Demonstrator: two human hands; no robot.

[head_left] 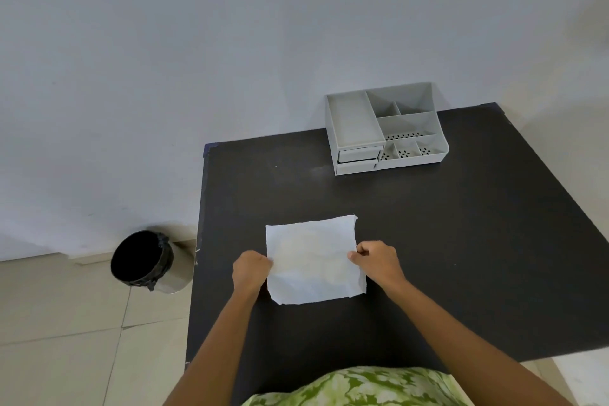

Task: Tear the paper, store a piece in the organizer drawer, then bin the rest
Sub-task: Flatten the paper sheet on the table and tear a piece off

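My left hand (251,269) pinching left edge of paper (314,260); my right hand (375,259) pinching right edge. Sheet whole, white, slightly crumpled, spread between both hands over near middle of black table (461,241). Cannot tell if sheet lifted or resting on table. Grey organizer (385,128) at far edge of table, right of centre, two drawers (359,160) shut at its near-left corner. Bin (148,262) with black liner on floor, left of table.
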